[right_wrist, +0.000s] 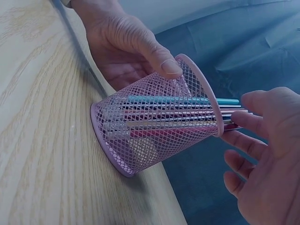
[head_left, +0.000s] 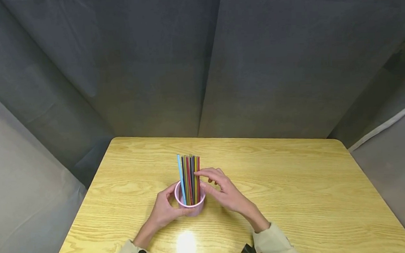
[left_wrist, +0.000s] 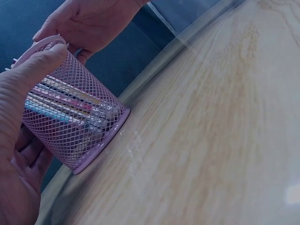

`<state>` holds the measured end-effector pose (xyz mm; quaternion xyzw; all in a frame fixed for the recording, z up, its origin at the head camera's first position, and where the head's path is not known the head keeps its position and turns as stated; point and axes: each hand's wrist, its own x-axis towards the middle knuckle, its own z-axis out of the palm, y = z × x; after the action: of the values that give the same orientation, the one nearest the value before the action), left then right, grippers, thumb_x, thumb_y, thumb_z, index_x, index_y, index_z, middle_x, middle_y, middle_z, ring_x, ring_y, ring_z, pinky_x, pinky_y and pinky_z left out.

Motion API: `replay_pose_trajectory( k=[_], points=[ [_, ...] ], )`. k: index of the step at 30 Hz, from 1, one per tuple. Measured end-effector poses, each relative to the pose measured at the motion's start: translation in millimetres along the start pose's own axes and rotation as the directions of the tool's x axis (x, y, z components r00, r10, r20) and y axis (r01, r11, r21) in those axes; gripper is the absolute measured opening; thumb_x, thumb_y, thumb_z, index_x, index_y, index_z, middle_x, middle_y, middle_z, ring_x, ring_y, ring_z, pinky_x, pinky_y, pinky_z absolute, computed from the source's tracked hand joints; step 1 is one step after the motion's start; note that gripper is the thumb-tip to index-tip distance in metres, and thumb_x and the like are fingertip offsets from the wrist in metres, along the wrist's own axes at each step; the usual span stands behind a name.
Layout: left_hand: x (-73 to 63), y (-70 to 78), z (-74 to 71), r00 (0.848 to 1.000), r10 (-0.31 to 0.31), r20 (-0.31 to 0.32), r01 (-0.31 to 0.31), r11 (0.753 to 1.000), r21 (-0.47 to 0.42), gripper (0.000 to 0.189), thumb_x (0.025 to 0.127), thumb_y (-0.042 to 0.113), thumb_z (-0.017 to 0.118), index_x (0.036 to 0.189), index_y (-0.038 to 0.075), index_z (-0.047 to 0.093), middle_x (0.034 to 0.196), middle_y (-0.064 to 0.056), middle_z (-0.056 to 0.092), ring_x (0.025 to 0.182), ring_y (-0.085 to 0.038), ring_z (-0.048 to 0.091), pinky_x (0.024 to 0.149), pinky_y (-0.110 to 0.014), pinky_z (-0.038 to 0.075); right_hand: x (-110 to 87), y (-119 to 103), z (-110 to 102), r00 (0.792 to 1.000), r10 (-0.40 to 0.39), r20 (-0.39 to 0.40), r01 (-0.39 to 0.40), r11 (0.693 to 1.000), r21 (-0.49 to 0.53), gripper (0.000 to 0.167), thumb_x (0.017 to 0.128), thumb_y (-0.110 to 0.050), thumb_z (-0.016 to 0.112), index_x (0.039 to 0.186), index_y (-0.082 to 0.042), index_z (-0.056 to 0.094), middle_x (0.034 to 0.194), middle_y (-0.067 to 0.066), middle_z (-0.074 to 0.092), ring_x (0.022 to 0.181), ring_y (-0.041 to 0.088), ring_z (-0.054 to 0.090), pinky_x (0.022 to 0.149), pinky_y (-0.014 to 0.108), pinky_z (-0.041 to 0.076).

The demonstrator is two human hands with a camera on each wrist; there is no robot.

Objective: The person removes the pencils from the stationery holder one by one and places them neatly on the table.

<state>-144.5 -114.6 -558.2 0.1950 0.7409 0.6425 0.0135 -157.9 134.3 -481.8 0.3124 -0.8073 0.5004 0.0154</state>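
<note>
A pink mesh pencil cup (head_left: pixel 195 210) stands upright on the table, holding a bundle of coloured pencils (head_left: pixel 188 177). A light blue pencil (head_left: pixel 180 172) is at the bundle's left side. My left hand (head_left: pixel 164 209) grips the cup from the left, its thumb across the near side by the rim. On the other side, my right hand (head_left: pixel 225 189) reaches over the rim with relaxed, lightly bent fingers. Its fingertips touch the pencils' right side. In the right wrist view, the pencils (right_wrist: pixel 173 112) show through the mesh, their ends out past the rim close to the right fingertips.
The wooden table (head_left: pixel 296 182) extends to both sides and behind the cup. Dark grey curtains (head_left: pixel 150 67) hang behind its far edge, and lighter cloth (head_left: pixel 21 184) hangs on the left. A bright reflection lies on the tabletop in front of the cup.
</note>
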Motion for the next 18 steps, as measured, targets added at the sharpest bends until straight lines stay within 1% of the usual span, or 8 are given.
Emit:
replay_pose_trajectory(
  k=[2,3,5,7,10,12,15,18],
  points=[
    [-0.1,0.4,-0.2,1.0,0.002,-0.004,-0.002,1.0,0.0,0.091,0.068,0.013,0.098,0.148,0.005,0.055,0.143,-0.009,0.064,0.13,-0.028,0.061,0.118,-0.032,0.044,0.4,-1.5,-0.3,1.0,0.011,0.003,-0.011,1.0,-0.002,0.039,0.103,-0.005,0.062,0.142,-0.006,0.062,0.142,0.012,0.063,0.119,0.022,0.054,0.093,0.034,0.048],
    [-0.2,0.4,-0.3,1.0,0.002,-0.005,-0.002,1.0,0.0,0.091,0.068,0.013,0.098,0.148,0.006,0.055,0.143,-0.009,0.065,0.13,-0.028,0.061,0.117,-0.031,0.044,0.6,-2.0,-0.6,1.0,0.018,0.003,-0.018,1.0,-0.004,0.039,0.103,-0.005,0.062,0.142,-0.006,0.062,0.142,0.012,0.063,0.119,0.023,0.055,0.093,0.035,0.049],
    [-0.3,0.6,-0.5,1.0,0.002,-0.007,-0.002,1.0,0.001,0.091,0.068,0.013,0.098,0.148,0.005,0.056,0.143,-0.009,0.065,0.13,-0.027,0.061,0.117,-0.031,0.044,0.5,-1.8,-1.3,1.0,0.025,0.001,-0.025,1.0,-0.012,0.038,0.104,-0.009,0.061,0.143,-0.011,0.062,0.144,0.008,0.062,0.12,0.023,0.056,0.097,0.038,0.048],
    [-0.4,0.5,-0.7,1.0,0.004,-0.009,-0.004,1.0,0.002,0.091,0.068,0.013,0.098,0.148,0.005,0.056,0.143,-0.009,0.065,0.13,-0.026,0.061,0.117,-0.031,0.044,-0.4,9.2,0.5,0.999,0.032,-0.006,-0.032,0.999,-0.015,0.038,0.105,-0.015,0.061,0.144,-0.017,0.062,0.145,0.001,0.062,0.122,0.022,0.056,0.097,0.042,0.05],
    [-0.5,-0.2,-0.9,1.0,0.012,-0.011,-0.012,1.0,0.003,0.09,0.068,0.014,0.099,0.147,0.004,0.056,0.142,-0.009,0.065,0.13,-0.026,0.061,0.117,-0.031,0.044,-0.6,8.4,-1.4,0.999,0.033,-0.02,-0.033,0.999,-0.017,0.036,0.106,-0.02,0.061,0.142,-0.022,0.063,0.144,-0.004,0.062,0.121,0.02,0.057,0.096,0.047,0.052],
    [-0.5,-0.6,-0.8,1.0,0.016,-0.012,-0.016,1.0,0.005,0.09,0.068,0.014,0.099,0.147,0.004,0.057,0.142,-0.009,0.065,0.13,-0.026,0.061,0.117,-0.03,0.044,-0.6,8.2,-2.1,0.999,0.026,-0.033,-0.026,1.0,-0.017,0.034,0.107,-0.02,0.061,0.141,-0.022,0.065,0.142,-0.004,0.063,0.118,0.018,0.057,0.09,0.048,0.054],
    [-0.2,-0.7,-0.5,1.0,0.019,-0.012,-0.019,1.0,0.006,0.09,0.068,0.014,0.099,0.147,0.005,0.057,0.142,-0.009,0.066,0.13,-0.026,0.061,0.117,-0.031,0.044,-0.6,7.6,-2.7,0.998,0.019,-0.054,-0.02,1.0,-0.023,0.032,0.106,-0.02,0.061,0.137,-0.021,0.067,0.138,-0.004,0.066,0.114,0.017,0.059,0.087,0.046,0.056],
    [0.4,-0.5,0.0,1.0,0.011,-0.009,-0.011,1.0,0.006,0.09,0.068,0.015,0.099,0.147,0.006,0.057,0.142,-0.008,0.066,0.13,-0.027,0.061,0.118,-0.031,0.043,-0.7,7.9,-3.0,0.997,0.019,-0.076,-0.022,0.999,-0.027,0.03,0.105,-0.019,0.063,0.134,-0.021,0.069,0.134,-0.004,0.068,0.111,0.016,0.06,0.085,0.04,0.056]
  ],
)
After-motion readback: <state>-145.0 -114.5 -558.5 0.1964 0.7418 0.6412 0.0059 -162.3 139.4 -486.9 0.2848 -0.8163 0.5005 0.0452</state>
